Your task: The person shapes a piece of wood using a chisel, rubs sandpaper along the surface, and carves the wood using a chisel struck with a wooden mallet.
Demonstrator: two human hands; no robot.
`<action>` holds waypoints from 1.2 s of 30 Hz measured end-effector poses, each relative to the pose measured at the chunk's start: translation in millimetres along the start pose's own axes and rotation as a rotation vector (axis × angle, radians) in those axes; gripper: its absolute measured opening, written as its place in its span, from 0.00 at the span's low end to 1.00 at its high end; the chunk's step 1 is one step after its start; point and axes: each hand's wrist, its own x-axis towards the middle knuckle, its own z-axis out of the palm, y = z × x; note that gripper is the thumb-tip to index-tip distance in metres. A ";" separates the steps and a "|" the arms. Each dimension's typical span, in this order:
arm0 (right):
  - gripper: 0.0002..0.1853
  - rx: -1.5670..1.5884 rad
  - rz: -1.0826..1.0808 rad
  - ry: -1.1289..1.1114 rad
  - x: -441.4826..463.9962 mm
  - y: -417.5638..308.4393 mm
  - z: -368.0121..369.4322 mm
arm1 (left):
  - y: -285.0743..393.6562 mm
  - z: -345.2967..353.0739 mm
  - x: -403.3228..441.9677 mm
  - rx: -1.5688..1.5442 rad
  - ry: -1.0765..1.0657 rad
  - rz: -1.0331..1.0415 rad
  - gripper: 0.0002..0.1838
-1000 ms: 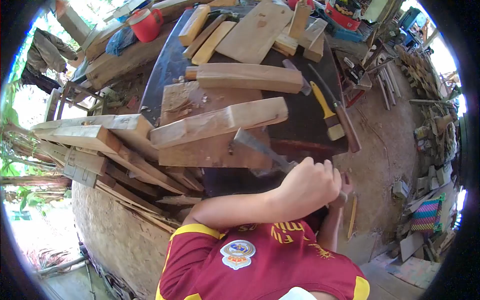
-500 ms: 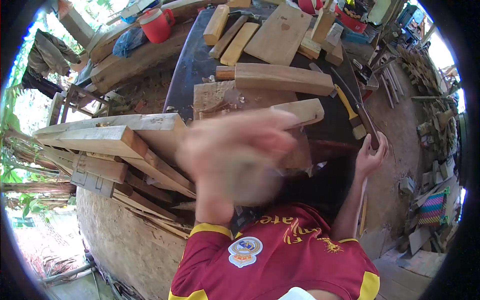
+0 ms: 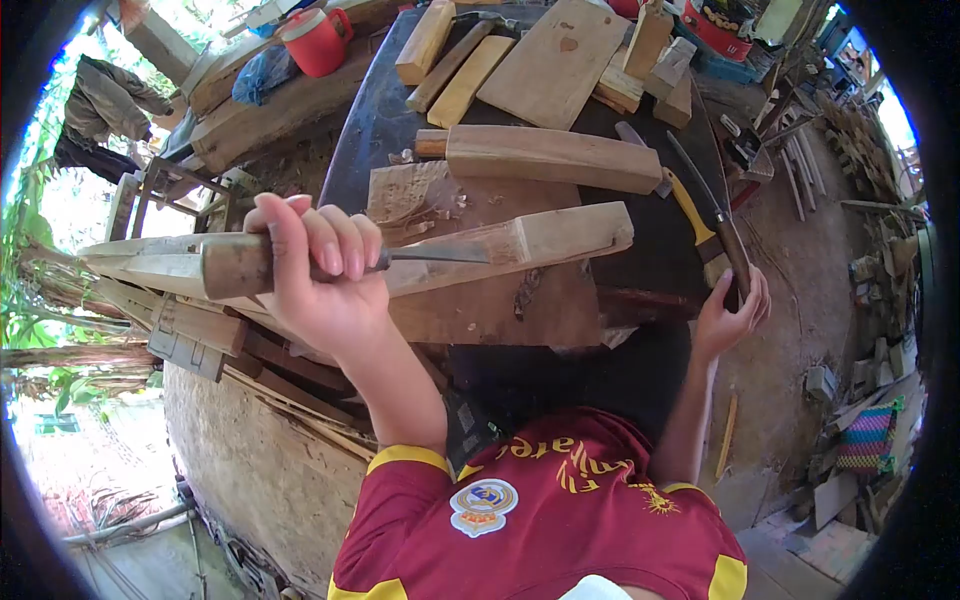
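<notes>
Two tools are in my grip. My left hand (image 3: 335, 285) is clamped around the wooden handle of a chisel (image 3: 235, 268), raised to the left, its blade pointing right across a notched wooden piece (image 3: 575, 233); I cannot tell whether they touch. That piece lies aslant over a flat board (image 3: 540, 310) on the dark surface (image 3: 640, 248). My right hand (image 3: 735, 315) is wrapped around the handle of a curved tool (image 3: 733, 250) at the right edge, just beside a yellow-handled brush (image 3: 690, 208). Beyond the notched piece lies a thick wooden block (image 3: 550, 158), with shavings (image 3: 460, 200) near it.
</notes>
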 end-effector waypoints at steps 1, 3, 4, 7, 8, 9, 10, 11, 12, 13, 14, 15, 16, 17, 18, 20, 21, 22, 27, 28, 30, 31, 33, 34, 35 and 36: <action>0.17 0.011 0.009 -0.010 0.1 -0.7 0.1 | -6.1 6.3 -0.5 0.016 0.026 0.012 0.11; 0.17 0.031 0.017 -0.026 -0.4 1.2 -0.6 | -15.0 19.2 -3.6 0.052 0.054 0.019 0.08; 0.16 0.039 0.017 -0.029 -0.7 3.2 -0.4 | -19.1 23.3 -4.4 0.086 0.056 0.020 0.08; 0.15 0.033 0.018 -0.010 2.9 0.1 0.5 | -22.4 29.4 -4.0 0.144 0.040 0.028 0.09; 0.14 0.026 0.018 0.002 4.2 -0.4 0.5 | -22.8 29.8 -3.0 0.158 0.035 0.025 0.08; 0.14 0.032 0.010 -0.020 3.3 3.2 1.2 | -23.8 30.9 -2.5 0.170 0.030 0.022 0.08; 0.15 0.038 0.001 -0.042 1.3 7.4 1.4 | -26.2 33.5 -2.9 0.186 0.021 0.026 0.08; 0.15 0.045 -0.008 -0.063 0.4 10.0 1.7 | -29.5 37.7 -4.4 0.202 0.012 0.030 0.08; 0.15 0.043 -0.010 -0.072 1.1 9.7 1.2 | -32.4 41.6 -6.6 0.219 0.005 0.033 0.08; 0.14 0.042 -0.012 -0.080 2.9 8.0 -0.4 | -36.9 44.5 -9.6 0.299 -0.022 0.013 0.08; 0.14 0.040 -0.016 -0.083 4.9 6.2 -1.0 | -43.0 47.4 -12.4 0.374 -0.051 -0.005 0.09; 0.13 0.071 -0.014 -0.079 5.5 5.0 -1.4 | -47.5 51.1 -14.3 0.448 -0.080 -0.021 0.09; 0.13 0.103 -0.014 -0.074 5.2 4.5 -1.9 | -49.7 55.1 -15.7 0.432 -0.118 -0.057 0.11; 0.12 0.134 -0.014 -0.070 4.4 5.0 -1.5 | -52.9 58.0 -16.6 0.476 -0.135 -0.035 0.11; 0.12 0.157 -0.031 -0.056 2.6 7.4 -0.6 | -56.1 60.5 -17.5 0.521 -0.152 -0.015 0.11; 0.11 0.201 -0.065 -0.029 -0.7 12.9 3.2 | -61.7 65.0 -17.9 0.549 -0.184 0.018 0.12; 0.11 0.205 -0.070 -0.020 -0.6 13.5 4.5 | -62.4 66.8 -18.4 0.560 -0.201 0.018 0.12; 0.10 0.206 -0.075 -0.013 -1.0 13.6 5.0 | -62.9 68.7 -19.1 0.572 -0.218 0.015 0.12; 0.12 0.223 -0.046 -0.001 -2.4 13.0 5.0 | -58.8 70.4 -19.7 0.584 -0.213 -0.043 0.11; 0.12 0.215 -0.040 -0.005 -2.4 12.9 4.8 | -58.7 70.7 -19.5 0.583 -0.209 -0.051 0.11; 0.14 0.176 -0.025 -0.040 1.0 11.8 4.1 | -61.7 71.8 -20.0 0.627 -0.247 -0.012 0.10; 0.15 0.146 -0.014 -0.074 3.3 11.1 1.3 | -67.7 73.5 -22.2 0.674 -0.289 0.033 0.09; 0.17 0.118 0.030 -0.157 9.3 9.7 -3.0 | -73.4 81.0 -26.7 0.765 -0.433 0.076 0.07; 0.18 0.120 0.064 -0.209 12.6 12.1 -4.8 | -74.9 85.6 -30.3 0.808 -0.535 0.069 0.08; 0.19 0.122 0.095 -0.262 16.5 16.5 -6.7 | -80.6 88.3 -33.7 0.824 -0.606 0.054 0.09; 0.19 0.099 0.091 -0.347 22.3 26.1 -8.4 | -88.6 90.4 -37.2 0.838 -0.674 0.036 0.10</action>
